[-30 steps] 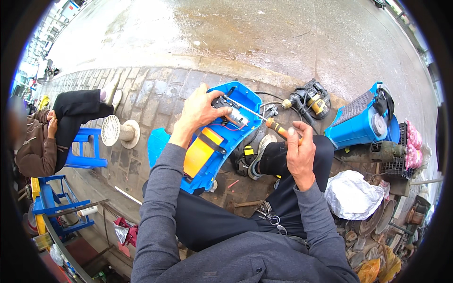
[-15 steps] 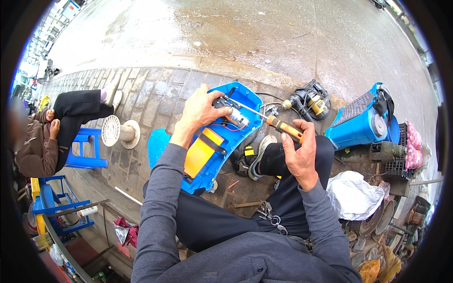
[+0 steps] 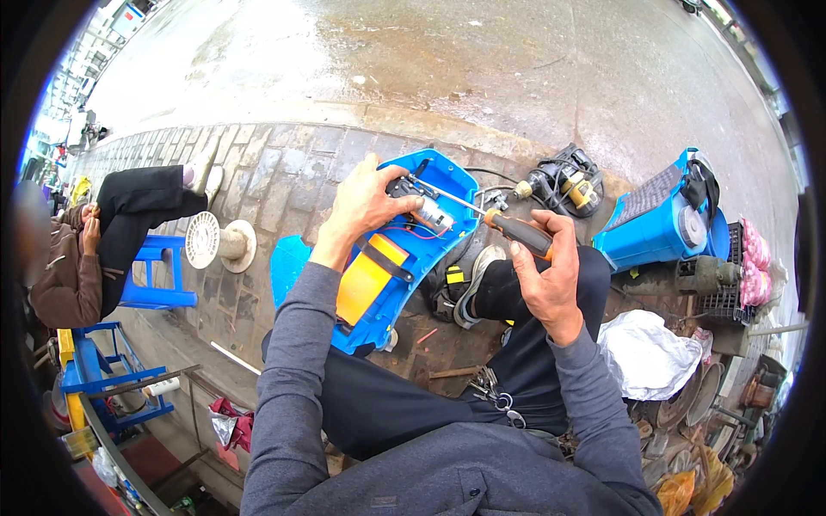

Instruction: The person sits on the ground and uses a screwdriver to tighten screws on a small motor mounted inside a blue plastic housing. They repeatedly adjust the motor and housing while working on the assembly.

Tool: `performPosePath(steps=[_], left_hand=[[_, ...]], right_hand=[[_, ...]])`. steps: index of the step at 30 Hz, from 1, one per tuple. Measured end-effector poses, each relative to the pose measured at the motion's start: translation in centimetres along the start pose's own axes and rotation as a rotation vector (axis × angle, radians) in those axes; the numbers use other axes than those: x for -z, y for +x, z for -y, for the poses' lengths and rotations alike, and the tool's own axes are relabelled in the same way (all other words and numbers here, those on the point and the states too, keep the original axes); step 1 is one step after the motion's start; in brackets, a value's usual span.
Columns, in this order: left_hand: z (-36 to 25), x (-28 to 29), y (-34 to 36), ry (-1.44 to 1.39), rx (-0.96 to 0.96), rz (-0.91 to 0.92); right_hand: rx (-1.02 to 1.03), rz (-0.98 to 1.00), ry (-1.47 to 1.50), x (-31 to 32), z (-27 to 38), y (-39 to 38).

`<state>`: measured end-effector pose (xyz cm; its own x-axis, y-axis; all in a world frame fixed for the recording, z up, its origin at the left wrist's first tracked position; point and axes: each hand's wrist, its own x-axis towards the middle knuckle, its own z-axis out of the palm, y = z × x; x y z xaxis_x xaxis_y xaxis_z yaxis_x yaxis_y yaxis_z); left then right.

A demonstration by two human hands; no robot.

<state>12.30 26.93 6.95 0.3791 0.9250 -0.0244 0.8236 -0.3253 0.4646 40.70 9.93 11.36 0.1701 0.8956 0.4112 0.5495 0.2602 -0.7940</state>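
My right hand (image 3: pixel 548 279) grips a screwdriver (image 3: pixel 519 233) by its black and orange handle. The shaft slants up and left, its tip at a small motor unit (image 3: pixel 428 209) with a black head and a silver body. My left hand (image 3: pixel 366 199) holds this unit, thumb against the motor and fingers round its far side. Both lie in an open blue plastic casing (image 3: pixel 458 172), tilted in front of my left knee. Inside it, below the motor, a yellow block-shaped pack (image 3: pixel 370 279) sits under a black strap. Thin red and blue wires run beside the motor.
Beyond my right knee lies a black and yellow power tool (image 3: pixel 578 193) with its cord. A blue sprayer-like tank (image 3: pixel 658 215) stands to the right, above a white plastic bag (image 3: pixel 650 353). At left, a person (image 3: pixel 73 267) sits on a blue stool (image 3: pixel 159 275) near an empty cable spool (image 3: pixel 225 243).
The screwdriver's handle has turned in my right hand, showing more black and less orange. My left hand and the casing stay put. The seated person's hands have come together.
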Motion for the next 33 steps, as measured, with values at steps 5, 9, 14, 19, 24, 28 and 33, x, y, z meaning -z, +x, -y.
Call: performPosePath(steps=[5, 9, 14, 19, 24, 28, 33], left_hand=[[0.0, 0.0, 0.0, 0.019, -0.004, 0.006], [0.0, 0.0, 0.0, 0.012, 0.010, 0.014], [-0.1, 0.2, 0.0, 0.014, 0.003, 0.017], [-0.2, 0.3, -0.1, 0.010, -0.006, 0.011], [-0.3, 0.3, -0.1, 0.016, 0.006, 0.024], [-0.1, 0.1, 0.0, 0.008, 0.000, 0.006], [0.1, -0.1, 0.0, 0.011, -0.013, -0.010]], right_hand=[[-0.208, 0.039, 0.018, 0.3, 0.6, 0.7], [0.203, 0.001, -0.163, 0.4, 1.0, 1.3], [-0.298, 0.072, 0.076, 0.4, 1.0, 1.0], [0.174, -0.020, -0.116, 0.1, 0.8, 0.8], [-0.126, 0.047, 0.079, 0.2, 0.9, 0.8], [0.131, 0.010, -0.032, 0.3, 1.0, 0.7], [-0.187, 0.114, 0.136, 0.5, 0.7, 0.8]])
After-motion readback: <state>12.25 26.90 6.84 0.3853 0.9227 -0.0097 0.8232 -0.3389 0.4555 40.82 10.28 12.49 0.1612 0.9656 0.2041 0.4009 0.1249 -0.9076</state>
